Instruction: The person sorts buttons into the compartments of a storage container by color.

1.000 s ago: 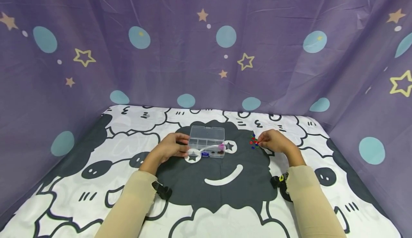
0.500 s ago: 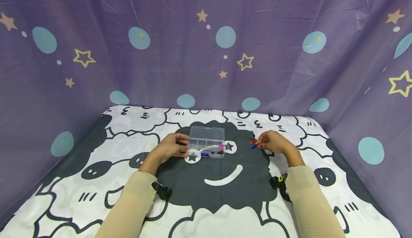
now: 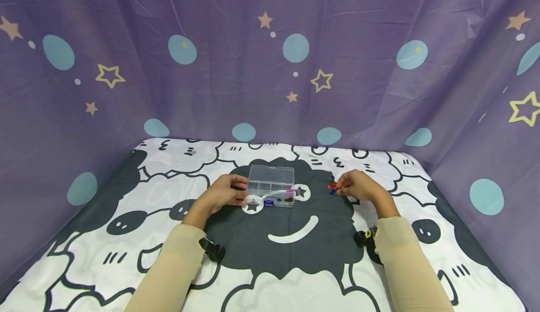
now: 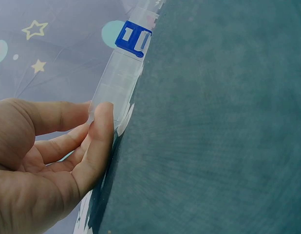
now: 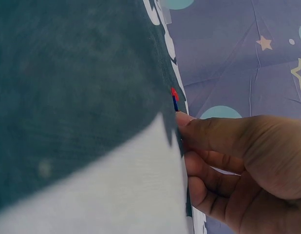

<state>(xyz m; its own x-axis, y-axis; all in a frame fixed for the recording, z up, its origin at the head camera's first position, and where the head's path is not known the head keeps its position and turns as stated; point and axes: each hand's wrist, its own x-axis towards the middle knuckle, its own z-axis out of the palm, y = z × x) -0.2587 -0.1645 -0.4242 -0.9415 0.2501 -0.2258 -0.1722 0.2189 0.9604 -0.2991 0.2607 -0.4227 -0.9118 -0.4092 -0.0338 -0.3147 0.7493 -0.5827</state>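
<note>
One left grip [image 3: 223, 192] pinches one box [image 3: 271, 181]; one right grip [image 3: 357, 184], hold unclear, is beside several pieces [image 3: 332, 182].

Purple fabric drape [image 3: 236, 59] on 3 sides (back, L & R), w/ vert. folds & creases, printed w/ lt-blue ovals [image 3: 296, 48], solid peach stars [image 3: 265, 20], yellow outline stars [image 3: 322, 81]. Below it, b/w cartoon-sheep cloth [image 3: 303, 298], big dk-grey sheep [image 3: 320, 251] approx. ctr. Lighting fairly even.

Coloured bits [image 3: 330, 187], head view: too tiny to identify! Left wrist view: clear box [image 4: 116, 80] chopped by top edge.
</note>
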